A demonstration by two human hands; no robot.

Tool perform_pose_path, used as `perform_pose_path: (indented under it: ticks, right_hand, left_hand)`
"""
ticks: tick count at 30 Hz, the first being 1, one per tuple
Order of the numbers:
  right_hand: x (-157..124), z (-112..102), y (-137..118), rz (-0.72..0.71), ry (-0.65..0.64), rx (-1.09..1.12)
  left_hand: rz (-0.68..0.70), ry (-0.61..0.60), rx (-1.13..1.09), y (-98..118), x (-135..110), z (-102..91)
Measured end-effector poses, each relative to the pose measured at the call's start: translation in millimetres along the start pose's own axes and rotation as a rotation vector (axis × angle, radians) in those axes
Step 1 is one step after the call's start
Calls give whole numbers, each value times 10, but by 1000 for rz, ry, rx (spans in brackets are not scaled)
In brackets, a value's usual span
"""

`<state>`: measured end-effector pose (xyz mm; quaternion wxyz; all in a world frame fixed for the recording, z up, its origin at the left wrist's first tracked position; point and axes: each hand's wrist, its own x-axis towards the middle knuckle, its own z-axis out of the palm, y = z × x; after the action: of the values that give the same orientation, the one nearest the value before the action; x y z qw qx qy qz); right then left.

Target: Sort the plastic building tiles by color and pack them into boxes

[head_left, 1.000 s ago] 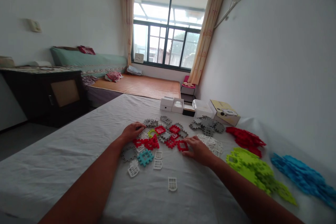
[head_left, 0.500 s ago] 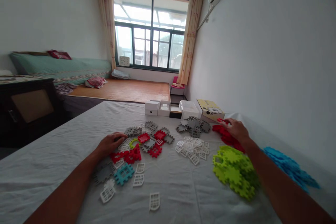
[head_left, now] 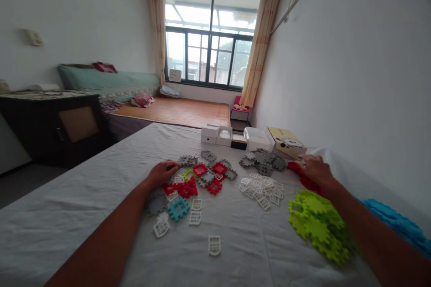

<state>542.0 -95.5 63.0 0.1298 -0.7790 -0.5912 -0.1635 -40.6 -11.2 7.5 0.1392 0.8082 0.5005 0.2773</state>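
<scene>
My left hand (head_left: 164,173) rests at the left edge of a mixed heap of plastic building pieces, fingers curled together; what they hold, if anything, is hidden. By it lie toothed grey plates (head_left: 187,160), a yellow-green frame (head_left: 189,175), red pieces (head_left: 190,187) and white window inserts (head_left: 178,178). Nearer me are a teal window plate (head_left: 178,208) and a dark grey plate (head_left: 156,205). My right hand (head_left: 315,169) is above the red pile (head_left: 305,180) on the right, its fingers stretched out with no piece visible in them.
Sorted piles of grey plates (head_left: 264,160), white window inserts (head_left: 261,188), lime-green plates (head_left: 318,224) and blue pieces (head_left: 397,219) lie on the white-clothed table (head_left: 245,251). White boxes (head_left: 209,133), a clear plastic bin (head_left: 256,139) and a yellow carton (head_left: 287,141) line the back edge.
The view has turned left, so everything sits further right. The red piece that was in my right fingers is no longer seen there; the hand is over the red pile. My left hand stays by the mixed heap.
</scene>
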Motion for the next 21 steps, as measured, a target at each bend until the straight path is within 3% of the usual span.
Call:
perform_pose_path:
  ticks: [2,5,8,10,12,15,21]
  right_hand:
    - [-101,-41,-574,-202,-26,122]
    - [-464,-96,-1528,-531,-187,439]
    - [-868,-103,-2277,-636,-270,516]
    - [-1038,-81,-2577,-625,-264,480]
    - [-1109,-70,-2729,-571,-243,425]
    - [-1119,-142,-2733,-550,-241,372]
    - [-1078,-522,-2180,-720,-336,540]
  left_hand:
    - [4,6,3,-28,0,23]
    - [-2,11,-4,-44,-8,42]
    - [-2,10,-15,-19,-31,40]
    - [6,10,-14,4,-46,33]
    - [10,12,-8,18,-55,27]
    - [12,11,1,17,-51,24]
    - [21,7,0,-28,-15,33]
